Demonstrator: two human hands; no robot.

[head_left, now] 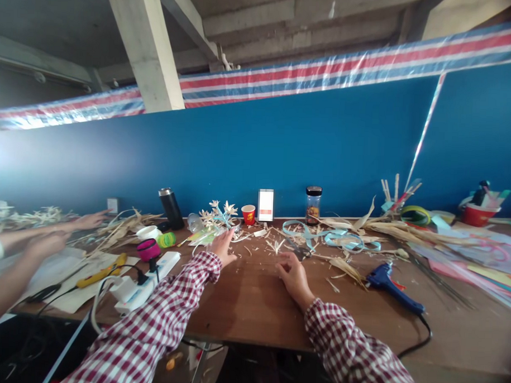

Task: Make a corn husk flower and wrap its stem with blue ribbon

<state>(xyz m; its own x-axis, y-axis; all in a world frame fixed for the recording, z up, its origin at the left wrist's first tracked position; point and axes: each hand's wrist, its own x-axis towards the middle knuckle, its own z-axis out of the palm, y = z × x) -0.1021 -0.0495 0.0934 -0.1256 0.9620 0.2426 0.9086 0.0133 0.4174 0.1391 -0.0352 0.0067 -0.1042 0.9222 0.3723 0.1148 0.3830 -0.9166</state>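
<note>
Over the brown surface (245,308), the left hand (222,249) reached forward with its fingers extended and loosely spread, the thumb standing off to the right. Its fingertips came up to the lower edge of a cluster of pale flowers (227,210); whether they touched it could not be told. The right hand (294,276) lay lower and to the right, palm side down, its fingers half curled and the thumb near the forefinger; whether anything was pinched between them could not be made out.

Just beyond the right hand's fingertips lay a single star-shaped flower (275,246), with a dark tool, too blurred to name, close beside it. Farther past that hand ran loops of light blue ribbon (350,239), and behind them stood a jar (312,207) with a dark lid. To the right of the right hand, well apart from it, a blue glue gun (394,287) lay on its side.

Ahead, between the two hands, stood a red paper cup (248,215). Left of the left hand were a white power strip (147,282), a magenta roll (148,249) and, farther back, a black bottle (171,208). Farthest left, a co-worker's arms (40,231) stretched over the same surface.
</note>
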